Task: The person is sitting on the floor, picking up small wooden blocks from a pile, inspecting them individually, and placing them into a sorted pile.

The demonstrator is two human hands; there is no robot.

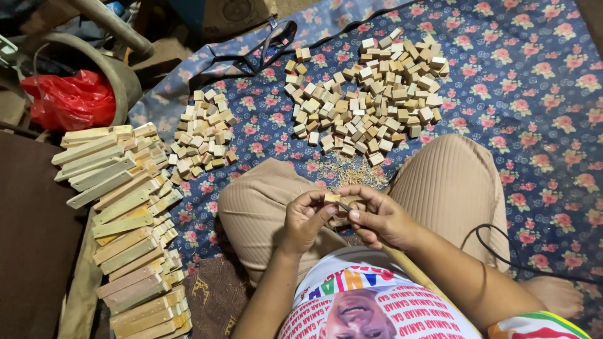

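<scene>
The person sits cross-legged on a blue floral cloth (534,94) spread over the floor, and both hands meet over the lap. The left hand (306,216) is closed in a pinch on a small wooden block (331,198), thumb and fingertips holding it up in front of the body. The right hand (379,216) is curled around a thin dark-tipped tool (345,206) whose point touches the block; a long pale stick (411,267) runs back from that hand along the forearm, and whether it is the tool's handle cannot be told. Judging by what lies around, the work appears well under way. A large heap of small cut blocks (370,94) lies toward the far edge of the cloth, in front of the knees, and a smaller heap of blocks (202,138) lies near the cloth's left edge; which heap is finished and which is waiting cannot be told, as the blocks look alike from here. A patch of fine pale shavings (352,172) lies on the cloth just beyond the hands, between the knees, which suggests many blocks have been worked. Off the cloth's left edge, a long stack of uncut wooden slats (125,232) lies on the floor, so a good deal of stock seems untouched. A red plastic bag (69,100) sits beyond the slats, and a black cable (496,251) loops by the right knee.
</scene>
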